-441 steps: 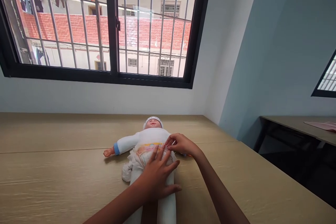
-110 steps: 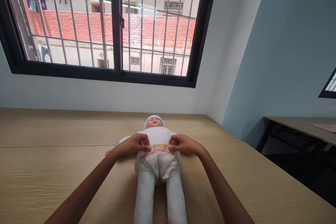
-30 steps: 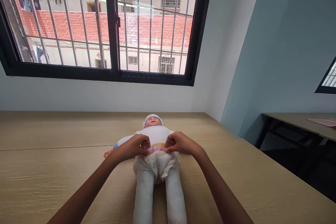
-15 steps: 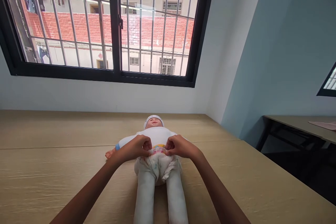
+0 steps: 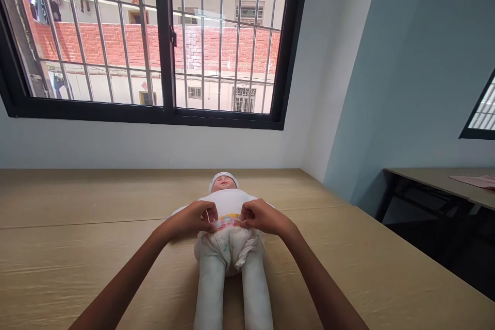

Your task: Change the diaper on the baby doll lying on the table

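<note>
A baby doll (image 5: 230,201) in a white top and a white cap lies on its back on the table, legs pointing toward me. Around its hips sits a white diaper (image 5: 232,245) with a colourful printed waistband. My left hand (image 5: 199,216) is at the left side of that waistband, fingers curled in a pinch on the diaper's edge. At the right side, my right hand (image 5: 257,215) has its fingers bent and pressed together on the waistband. The exact bit of diaper under each fingertip is hidden.
The wooden table (image 5: 96,268) reaches back to the wall under a barred window (image 5: 166,113). A seam runs across its top. Farther right stands a second dark-legged table (image 5: 425,180) with a pink cloth (image 5: 474,181) on it.
My left hand has shifted slightly left and away from the right hand, and more of the printed waistband shows between them. The camera view has moved a little.
</note>
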### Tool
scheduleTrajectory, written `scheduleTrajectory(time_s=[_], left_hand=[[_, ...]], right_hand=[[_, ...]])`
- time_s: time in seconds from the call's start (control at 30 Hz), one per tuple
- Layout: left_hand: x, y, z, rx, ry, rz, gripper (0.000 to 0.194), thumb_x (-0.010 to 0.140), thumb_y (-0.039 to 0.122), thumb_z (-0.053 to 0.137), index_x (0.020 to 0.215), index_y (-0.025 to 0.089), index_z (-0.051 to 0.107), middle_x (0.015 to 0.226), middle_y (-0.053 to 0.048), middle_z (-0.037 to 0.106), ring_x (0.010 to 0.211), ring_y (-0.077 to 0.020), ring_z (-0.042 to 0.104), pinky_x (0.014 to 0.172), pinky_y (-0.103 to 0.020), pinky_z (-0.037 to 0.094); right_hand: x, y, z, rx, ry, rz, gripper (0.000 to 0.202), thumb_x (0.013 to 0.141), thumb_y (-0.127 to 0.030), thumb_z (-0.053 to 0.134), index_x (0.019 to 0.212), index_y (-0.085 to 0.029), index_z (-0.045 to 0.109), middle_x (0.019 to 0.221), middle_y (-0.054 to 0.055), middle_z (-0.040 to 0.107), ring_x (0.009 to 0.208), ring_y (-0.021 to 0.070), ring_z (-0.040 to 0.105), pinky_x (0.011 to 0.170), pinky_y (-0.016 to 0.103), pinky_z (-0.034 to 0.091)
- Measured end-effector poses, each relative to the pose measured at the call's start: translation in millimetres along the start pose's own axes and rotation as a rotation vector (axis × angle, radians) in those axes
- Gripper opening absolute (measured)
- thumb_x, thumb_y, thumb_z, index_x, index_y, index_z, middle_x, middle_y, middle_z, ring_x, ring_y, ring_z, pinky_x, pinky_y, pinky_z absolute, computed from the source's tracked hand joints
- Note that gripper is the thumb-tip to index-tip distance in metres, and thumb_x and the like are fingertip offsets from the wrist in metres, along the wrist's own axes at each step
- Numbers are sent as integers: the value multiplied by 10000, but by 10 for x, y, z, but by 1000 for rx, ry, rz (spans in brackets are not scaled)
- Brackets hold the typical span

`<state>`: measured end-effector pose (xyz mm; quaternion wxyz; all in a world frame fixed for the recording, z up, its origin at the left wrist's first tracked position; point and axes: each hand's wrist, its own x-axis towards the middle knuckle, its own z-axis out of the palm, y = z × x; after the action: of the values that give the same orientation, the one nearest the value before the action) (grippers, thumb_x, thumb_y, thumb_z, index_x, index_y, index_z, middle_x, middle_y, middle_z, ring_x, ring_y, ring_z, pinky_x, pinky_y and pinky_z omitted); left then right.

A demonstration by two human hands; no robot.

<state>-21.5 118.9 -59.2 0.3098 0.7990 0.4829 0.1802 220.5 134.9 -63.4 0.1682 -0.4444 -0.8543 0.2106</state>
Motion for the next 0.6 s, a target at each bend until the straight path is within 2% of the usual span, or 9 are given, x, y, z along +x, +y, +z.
scheduleTrajectory(time_s=[0.13,0.27,0.43,0.6], left_hand=[[-45,43,-83,27,-16,-44,251,648,348,617,842,191,600,856,-19,614,829,-191,569,658,-260,423],[-45,-3,-137,30,-24,-56,293,642,383,637,860,191,610,846,-16,622,801,-193,581,653,-264,421],[-15,-46,-89,66,-22,-44,236,650,369,627,796,184,612,818,-14,630,779,-188,572,621,-255,397],[29,-62,14,81,17,-42,193,637,339,622,749,182,603,744,7,609,706,-160,541,570,-240,358]], right_hand=[[-39,20,-132,78,5,15,133,683,-181,715,772,-153,621,760,-10,624,699,117,540,596,206,391],[-93,52,-235,44,-13,83,192,625,-149,744,776,-143,626,760,-5,617,695,124,548,582,211,392],[-82,74,-169,161,-88,126,163,640,-91,696,773,-144,620,751,-1,651,732,142,609,632,220,445],[-32,88,-68,108,-78,131,142,638,-70,680,730,-146,603,737,-6,649,697,133,594,591,213,420]])
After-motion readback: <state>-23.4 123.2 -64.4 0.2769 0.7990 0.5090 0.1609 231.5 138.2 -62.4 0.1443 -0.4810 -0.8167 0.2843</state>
